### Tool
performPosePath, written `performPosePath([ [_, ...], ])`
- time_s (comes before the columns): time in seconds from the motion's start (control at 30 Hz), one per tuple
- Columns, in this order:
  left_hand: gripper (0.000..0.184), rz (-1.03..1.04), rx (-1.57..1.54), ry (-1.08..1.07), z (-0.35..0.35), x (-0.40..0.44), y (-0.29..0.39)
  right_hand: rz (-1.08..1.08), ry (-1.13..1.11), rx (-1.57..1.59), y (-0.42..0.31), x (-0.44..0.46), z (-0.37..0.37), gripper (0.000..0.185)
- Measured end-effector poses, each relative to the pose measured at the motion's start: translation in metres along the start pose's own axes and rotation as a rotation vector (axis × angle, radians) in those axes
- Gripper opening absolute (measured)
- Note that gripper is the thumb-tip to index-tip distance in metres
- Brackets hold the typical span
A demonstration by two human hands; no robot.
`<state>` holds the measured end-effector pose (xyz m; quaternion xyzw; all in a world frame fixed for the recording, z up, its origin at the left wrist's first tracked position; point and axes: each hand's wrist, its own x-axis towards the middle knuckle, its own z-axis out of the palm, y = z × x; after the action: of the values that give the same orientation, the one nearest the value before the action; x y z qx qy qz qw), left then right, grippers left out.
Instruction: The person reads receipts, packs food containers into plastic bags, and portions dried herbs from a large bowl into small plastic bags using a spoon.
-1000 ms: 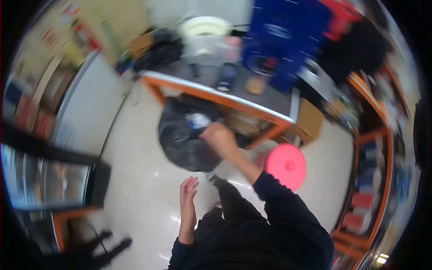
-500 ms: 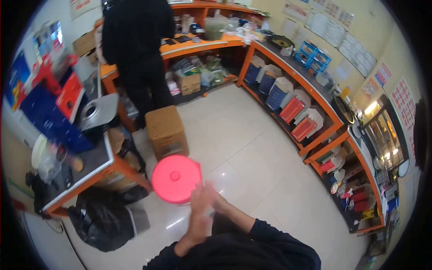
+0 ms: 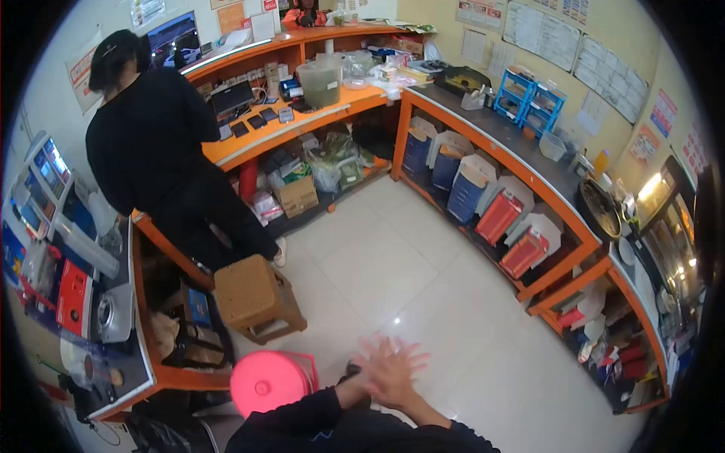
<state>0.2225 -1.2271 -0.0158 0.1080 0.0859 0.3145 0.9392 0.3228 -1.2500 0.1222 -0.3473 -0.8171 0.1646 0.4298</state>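
Observation:
Low in the view, my two hands meet above the pale tiled floor, palm against palm or one over the other. My right hand (image 3: 394, 377) lies on top with its fingers spread and slightly blurred. Beneath it, my left hand (image 3: 362, 382) is partly covered, with some spread fingertips showing at its upper edge. No object shows in either hand. Nearest to them, at the left, is a pink lidded bucket (image 3: 264, 383).
A brown stool (image 3: 253, 294) stands behind the bucket. A person in black (image 3: 155, 143) is at the orange counter (image 3: 332, 107), upper left. Orange-framed shelves (image 3: 483, 143) with blue and red boxes run along the right. A black bag (image 3: 162, 432) lies lower left.
The view has swung right, away from the black bag toward the counters. My hands, apart at first with the right near the bag, have come together. The pink bucket now appears lower left.

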Motion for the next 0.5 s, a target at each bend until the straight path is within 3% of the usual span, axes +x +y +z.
performPosePath([
  [0.07, 0.082, 0.031, 0.035, -0.281, -0.003, 0.043, 0.034, -0.125, -0.282, -0.114, 0.064, 0.01, 0.029, 0.045],
  [0.13, 0.086, 0.171, 0.122, 0.034, 0.047, 0.059, 0.091, 0.101, -0.174, -0.023, 0.121, 0.035, 0.037, 0.051],
  [0.2, 0.083, 0.092, 0.151, 0.18, 0.075, 0.067, 0.161, 0.335, -0.228, -0.184, 0.192, 0.067, 0.027, 0.049],
  [0.23, 0.082, 0.058, 0.163, 0.244, 0.091, 0.077, 0.193, 0.563, -0.127, 0.043, 0.246, 0.068, 0.031, 0.049],
  [0.27, 0.076, 0.204, 0.288, 0.119, 0.115, 0.085, 0.22, 0.786, -0.02, 0.266, 0.289, 0.067, 0.04, 0.05],
  [0.33, 0.07, 0.557, 1.008, -0.031, 0.127, 0.114, 0.254, 1.071, 0.044, 0.808, 0.33, 0.074, 0.054, 0.058],
  [0.4, 0.057, 0.822, 1.772, -0.148, 0.117, 0.151, 0.28, 1.124, -0.1, 1.378, 0.329, 0.132, 0.048, 0.077],
  [0.47, 0.055, 0.803, 2.025, -0.293, 0.043, 0.197, 0.295, 1.012, -0.225, 1.799, 0.322, 0.19, 0.051, 0.079],
  [0.5, 0.054, 0.785, 2.153, -0.376, 0.011, 0.215, 0.306, 1.044, -0.161, 1.809, 0.323, 0.217, 0.048, 0.078],
])
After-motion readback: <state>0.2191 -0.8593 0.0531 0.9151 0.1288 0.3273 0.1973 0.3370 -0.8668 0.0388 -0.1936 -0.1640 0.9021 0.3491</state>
